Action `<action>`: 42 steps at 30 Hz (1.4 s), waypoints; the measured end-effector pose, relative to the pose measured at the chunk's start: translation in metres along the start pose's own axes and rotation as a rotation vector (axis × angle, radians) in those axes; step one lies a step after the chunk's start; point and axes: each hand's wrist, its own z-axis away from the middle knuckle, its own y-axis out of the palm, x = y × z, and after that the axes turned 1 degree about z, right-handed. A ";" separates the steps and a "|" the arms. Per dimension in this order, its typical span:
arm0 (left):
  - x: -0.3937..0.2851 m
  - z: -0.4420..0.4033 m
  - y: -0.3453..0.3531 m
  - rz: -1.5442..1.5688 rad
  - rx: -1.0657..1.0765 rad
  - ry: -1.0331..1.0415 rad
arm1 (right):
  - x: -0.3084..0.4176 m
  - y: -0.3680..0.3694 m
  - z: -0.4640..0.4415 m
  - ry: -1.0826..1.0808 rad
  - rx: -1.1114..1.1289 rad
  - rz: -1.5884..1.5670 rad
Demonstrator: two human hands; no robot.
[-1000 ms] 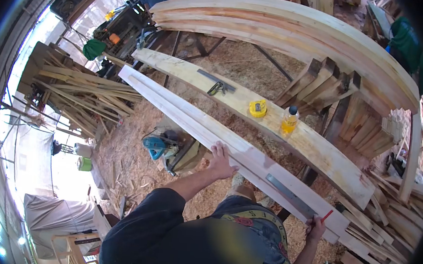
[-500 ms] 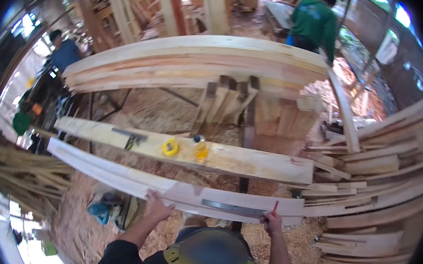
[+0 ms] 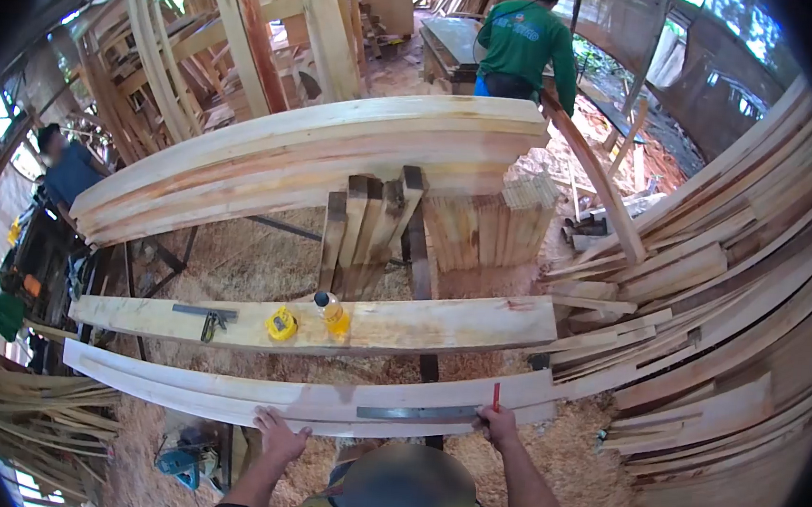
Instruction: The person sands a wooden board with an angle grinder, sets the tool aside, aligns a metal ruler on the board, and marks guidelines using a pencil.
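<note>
A long pale board (image 3: 223, 394) lies crosswise in front of me in the head view. My left hand (image 3: 279, 434) rests on its near edge, thumb spread away from the fingers, holding nothing. A metal ruler (image 3: 413, 412) lies flat along the right half of the board. At the ruler's right end, my right hand (image 3: 499, 425) is closed around a red pencil (image 3: 497, 394), which points upward. On a thicker beam (image 3: 439, 323) just beyond sit a yellow tape measure (image 3: 281, 324), a bottle of yellow liquid (image 3: 332, 314) and a combination square (image 3: 208, 320).
Stacked planks (image 3: 318, 156) stand beyond the beam, with wooden blocks (image 3: 484, 231) below. A lumber pile (image 3: 702, 372) fills the right side. A blue power tool (image 3: 181, 465) sits on the shavings-covered floor. One person in green (image 3: 527, 44) and another in blue (image 3: 71, 170) stand farther off.
My view has shifted, so the boards appear lower and further left. Both hands keep their places on the board, with the pencil still in my right hand. The person in green has straightened somewhat.
</note>
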 end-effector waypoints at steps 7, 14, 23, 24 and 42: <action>-0.002 0.005 -0.004 0.080 -0.004 -0.003 | 0.002 -0.001 0.002 -0.018 0.024 -0.019; -0.019 0.015 -0.027 0.050 0.049 -0.111 | -0.014 -0.003 -0.008 -0.048 0.024 -0.012; -0.080 0.010 -0.012 0.163 -0.201 0.768 | -0.007 -0.004 -0.004 -0.039 0.002 0.147; -0.088 -0.003 -0.002 0.141 -0.263 0.844 | -0.022 -0.001 -0.015 -0.140 -0.067 0.128; -0.146 -0.010 -0.024 0.055 -0.138 1.033 | -0.004 0.011 0.006 -0.132 -0.139 -0.092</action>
